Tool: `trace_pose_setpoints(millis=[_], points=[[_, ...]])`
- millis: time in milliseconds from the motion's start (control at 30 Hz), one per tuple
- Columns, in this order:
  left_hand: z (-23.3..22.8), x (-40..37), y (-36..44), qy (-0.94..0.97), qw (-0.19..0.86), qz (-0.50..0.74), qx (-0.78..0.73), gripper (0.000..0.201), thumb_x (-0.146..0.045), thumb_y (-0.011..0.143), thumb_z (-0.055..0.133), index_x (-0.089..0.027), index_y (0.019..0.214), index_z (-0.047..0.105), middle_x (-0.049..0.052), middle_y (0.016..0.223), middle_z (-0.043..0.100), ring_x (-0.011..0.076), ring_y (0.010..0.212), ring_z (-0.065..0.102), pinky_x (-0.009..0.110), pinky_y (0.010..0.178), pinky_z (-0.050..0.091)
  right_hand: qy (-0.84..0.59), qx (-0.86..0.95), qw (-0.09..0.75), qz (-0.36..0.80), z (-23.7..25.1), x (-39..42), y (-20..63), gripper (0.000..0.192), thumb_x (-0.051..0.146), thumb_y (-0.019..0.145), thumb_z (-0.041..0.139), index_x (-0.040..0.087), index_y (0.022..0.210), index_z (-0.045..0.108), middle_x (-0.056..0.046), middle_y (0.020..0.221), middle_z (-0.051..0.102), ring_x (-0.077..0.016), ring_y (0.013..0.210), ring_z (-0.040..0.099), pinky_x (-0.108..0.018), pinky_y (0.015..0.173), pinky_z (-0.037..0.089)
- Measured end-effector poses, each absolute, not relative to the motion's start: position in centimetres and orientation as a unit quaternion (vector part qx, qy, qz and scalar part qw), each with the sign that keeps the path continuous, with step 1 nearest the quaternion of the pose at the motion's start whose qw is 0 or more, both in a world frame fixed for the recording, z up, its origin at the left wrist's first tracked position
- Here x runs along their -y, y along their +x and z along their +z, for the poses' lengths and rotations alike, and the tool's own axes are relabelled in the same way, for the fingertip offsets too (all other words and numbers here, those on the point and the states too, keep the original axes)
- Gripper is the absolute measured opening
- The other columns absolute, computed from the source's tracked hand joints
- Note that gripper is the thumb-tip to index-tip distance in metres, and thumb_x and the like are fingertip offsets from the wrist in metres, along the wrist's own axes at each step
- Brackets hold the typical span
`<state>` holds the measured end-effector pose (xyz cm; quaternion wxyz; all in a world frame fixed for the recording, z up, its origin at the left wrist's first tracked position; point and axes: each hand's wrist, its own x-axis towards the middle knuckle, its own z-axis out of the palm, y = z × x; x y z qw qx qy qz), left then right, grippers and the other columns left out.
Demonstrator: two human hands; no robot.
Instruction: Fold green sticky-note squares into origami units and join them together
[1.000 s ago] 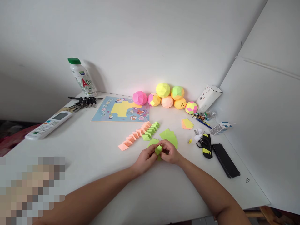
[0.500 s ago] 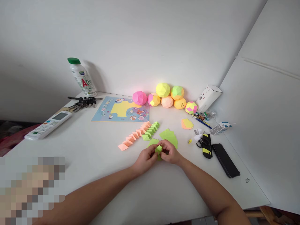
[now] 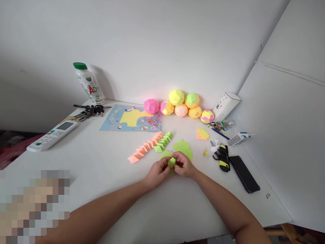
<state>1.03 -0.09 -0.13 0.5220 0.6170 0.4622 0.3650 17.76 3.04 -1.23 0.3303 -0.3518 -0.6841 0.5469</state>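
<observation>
Hands meet at mid-table: left hand (image 3: 157,172) and right hand (image 3: 185,165) pinch a small green fold (image 3: 172,162) between thumbs and fingertips, fingers curled close together. Just beyond the fingers lie loose green sheets (image 3: 183,147) and rows of folded units (image 3: 150,145); farther off, paper balls (image 3: 180,103) line the wall. Scissors (image 3: 222,156) lie to the right of the fingers.

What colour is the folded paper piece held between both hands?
Light green, seen in the head view: the folded paper piece sits between the left hand and right hand.
</observation>
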Motion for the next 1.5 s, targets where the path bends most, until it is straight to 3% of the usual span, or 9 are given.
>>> trace_pose_setpoints(millis=[1500], points=[[-0.72, 0.02, 0.96, 0.615, 0.526, 0.351, -0.470, 0.028, -0.025, 0.079, 0.045, -0.014, 0.102, 0.056, -0.003, 0.064, 0.047, 0.0128, 0.059, 0.045, 0.024, 0.055, 0.038, -0.345, 0.685, 0.334, 0.548, -1.07, -3.10, 17.77, 0.036, 0.007, 0.068, 0.052, 0.019, 0.101, 0.047, 0.007, 0.060, 0.044, -0.0068, 0.048, 0.038, -0.018, 0.045, 0.030]])
